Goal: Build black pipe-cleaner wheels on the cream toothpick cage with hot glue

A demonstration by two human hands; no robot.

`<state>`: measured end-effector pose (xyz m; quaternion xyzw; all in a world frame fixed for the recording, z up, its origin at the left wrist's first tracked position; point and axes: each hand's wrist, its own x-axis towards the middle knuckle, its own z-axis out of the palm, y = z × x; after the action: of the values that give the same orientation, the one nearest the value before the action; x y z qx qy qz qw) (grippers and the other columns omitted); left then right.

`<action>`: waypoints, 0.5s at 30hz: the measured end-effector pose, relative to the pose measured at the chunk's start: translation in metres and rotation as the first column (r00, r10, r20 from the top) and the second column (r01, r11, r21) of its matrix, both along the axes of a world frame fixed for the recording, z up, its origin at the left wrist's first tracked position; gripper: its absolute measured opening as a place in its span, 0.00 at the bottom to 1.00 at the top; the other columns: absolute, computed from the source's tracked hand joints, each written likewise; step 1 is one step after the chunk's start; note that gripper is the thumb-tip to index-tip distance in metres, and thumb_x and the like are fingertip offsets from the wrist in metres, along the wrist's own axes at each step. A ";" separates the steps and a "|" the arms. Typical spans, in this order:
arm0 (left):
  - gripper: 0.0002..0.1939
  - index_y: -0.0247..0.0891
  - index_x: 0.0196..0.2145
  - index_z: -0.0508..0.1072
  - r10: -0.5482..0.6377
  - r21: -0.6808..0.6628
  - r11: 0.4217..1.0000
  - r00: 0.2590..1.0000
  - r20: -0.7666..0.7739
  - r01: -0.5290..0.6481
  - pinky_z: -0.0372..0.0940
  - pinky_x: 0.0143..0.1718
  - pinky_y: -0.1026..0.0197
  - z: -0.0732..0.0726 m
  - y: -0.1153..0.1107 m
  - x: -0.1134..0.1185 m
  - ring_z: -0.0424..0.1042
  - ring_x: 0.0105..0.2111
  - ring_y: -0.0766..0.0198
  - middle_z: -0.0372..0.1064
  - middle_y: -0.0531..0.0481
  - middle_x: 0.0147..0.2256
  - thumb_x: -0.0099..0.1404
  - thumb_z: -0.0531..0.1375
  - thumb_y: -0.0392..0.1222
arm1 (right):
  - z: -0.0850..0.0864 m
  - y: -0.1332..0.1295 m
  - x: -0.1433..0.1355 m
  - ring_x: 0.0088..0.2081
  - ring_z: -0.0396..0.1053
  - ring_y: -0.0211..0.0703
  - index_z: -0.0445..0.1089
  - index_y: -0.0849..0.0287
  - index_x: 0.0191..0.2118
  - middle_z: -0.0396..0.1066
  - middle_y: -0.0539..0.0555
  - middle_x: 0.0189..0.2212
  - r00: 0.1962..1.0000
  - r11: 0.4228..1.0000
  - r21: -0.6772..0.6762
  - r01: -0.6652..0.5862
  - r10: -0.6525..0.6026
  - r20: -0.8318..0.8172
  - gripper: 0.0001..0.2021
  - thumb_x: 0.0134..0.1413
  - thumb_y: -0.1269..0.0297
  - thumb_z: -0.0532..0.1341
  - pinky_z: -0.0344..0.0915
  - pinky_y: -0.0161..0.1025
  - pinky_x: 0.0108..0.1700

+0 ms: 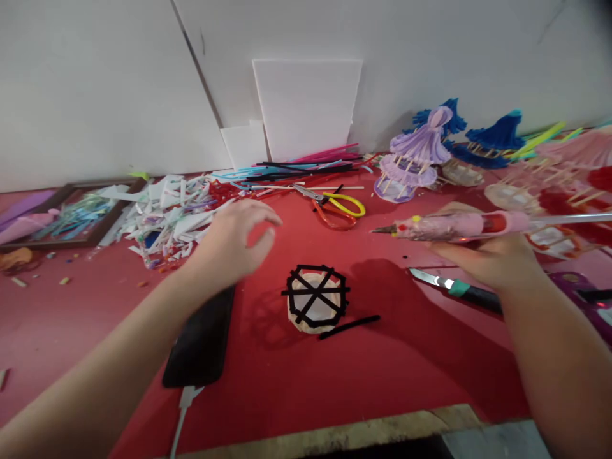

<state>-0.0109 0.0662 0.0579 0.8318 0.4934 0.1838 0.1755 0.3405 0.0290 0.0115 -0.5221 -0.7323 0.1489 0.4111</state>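
My right hand (497,258) grips a pink glue gun (459,226), its dark nozzle pointing left and a clear glue stick (568,218) out of its back. My left hand (241,239) holds nothing; its thumb and index finger are apart, above the far end of a black phone (203,341). Between the hands, a small round piece with a black spoked frame (315,291) on a pale base stands on the red table. A loose black strip (349,326) lies just in front of it. Below my right hand rests a utility knife (454,288).
Pliers with yellow and red handles (339,207) lie behind the black frame. White scraps (167,213) are heaped at left beside a wooden frame (90,242). Colored pipe cleaners (296,171) line the wall. Small purple (421,143) and blue (500,135) roofed models stand at back right.
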 end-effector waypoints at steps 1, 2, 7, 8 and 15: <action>0.09 0.40 0.39 0.74 -0.081 0.005 0.997 0.997 0.006 0.081 0.59 0.55 0.54 0.002 -0.014 0.009 0.68 0.48 0.56 0.71 0.47 0.45 0.65 0.56 0.43 | 0.001 -0.002 -0.001 0.30 0.72 0.51 0.73 0.47 0.33 0.72 0.54 0.30 0.999 0.999 0.010 -0.054 0.054 0.000 0.04 0.49 0.63 0.64 0.68 0.47 0.29; 0.08 0.40 0.39 0.73 -0.144 0.016 0.990 0.990 0.007 0.143 0.60 0.54 0.54 0.003 -0.027 0.017 0.69 0.46 0.58 0.71 0.48 0.43 0.65 0.56 0.43 | 0.002 -0.003 -0.002 0.30 0.72 0.48 0.74 0.48 0.33 0.72 0.53 0.29 0.995 0.995 0.018 -0.097 0.097 -0.007 0.04 0.48 0.65 0.64 0.68 0.45 0.29; 0.09 0.38 0.41 0.72 -0.204 0.062 0.976 0.976 -0.071 0.208 0.63 0.50 0.51 -0.001 -0.068 0.038 0.66 0.45 0.56 0.68 0.46 0.45 0.64 0.57 0.41 | 0.002 -0.009 -0.008 0.28 0.70 0.41 0.73 0.55 0.29 0.71 0.52 0.27 0.989 0.989 -0.004 -0.149 0.149 -0.003 0.04 0.44 0.69 0.67 0.65 0.37 0.28; 0.10 0.38 0.41 0.72 -0.203 0.064 0.976 0.976 -0.079 0.208 0.63 0.50 0.50 -0.003 -0.069 0.040 0.66 0.45 0.55 0.67 0.45 0.45 0.64 0.56 0.41 | 0.001 -0.009 -0.008 0.28 0.70 0.40 0.73 0.56 0.29 0.71 0.52 0.27 0.989 0.989 -0.006 -0.147 0.146 -0.005 0.04 0.44 0.69 0.67 0.65 0.37 0.28; 0.08 0.37 0.37 0.74 -0.182 0.073 0.980 0.981 -0.067 0.187 0.65 0.48 0.50 -0.011 -0.062 0.049 0.65 0.43 0.55 0.66 0.45 0.43 0.63 0.55 0.38 | -0.003 -0.011 -0.011 0.30 0.71 0.42 0.74 0.55 0.31 0.72 0.52 0.29 0.987 0.987 -0.022 -0.160 0.159 -0.033 0.04 0.45 0.69 0.67 0.66 0.39 0.30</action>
<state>0.0378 0.0046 0.0468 0.8855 0.4114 0.1610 0.1440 0.3299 0.0177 0.0087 -0.4646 -0.7632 0.1986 0.4028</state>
